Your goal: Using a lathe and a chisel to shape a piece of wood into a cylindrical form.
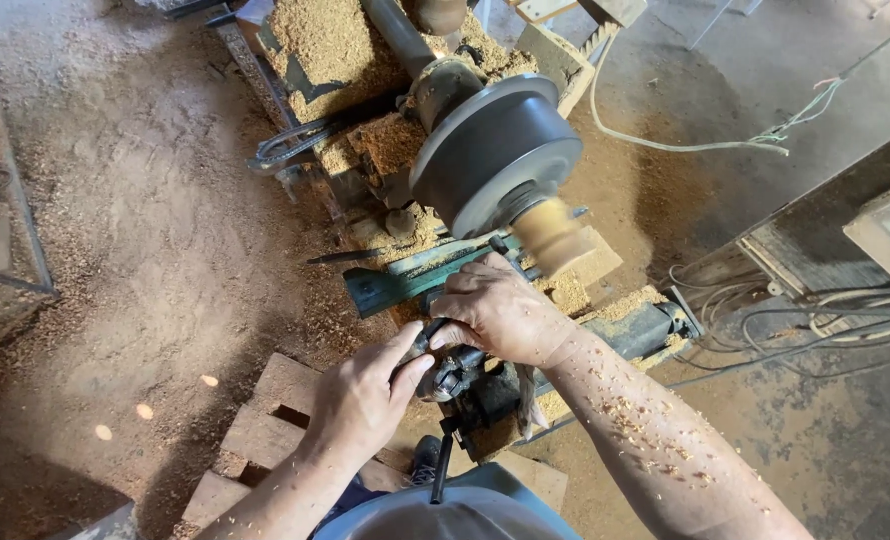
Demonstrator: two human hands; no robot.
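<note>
A small pale round wooden workpiece (550, 235) sits mounted on the face of the big dark grey metal disc (495, 155) of a sawdust-caked lathe, far from the person and already rounded to a stub — though the spin blur hides how smooth it is, so how much shaping remains cannot be told. The right hand (495, 310) curls shut over a dark cutting tool on the green metal tool rest (415, 280), just near of the workpiece — while the left hand (365, 395) pinches the tool's dark handle end (430, 335) between thumb and fingers beside the black metal tailstock (470, 385).
</note>
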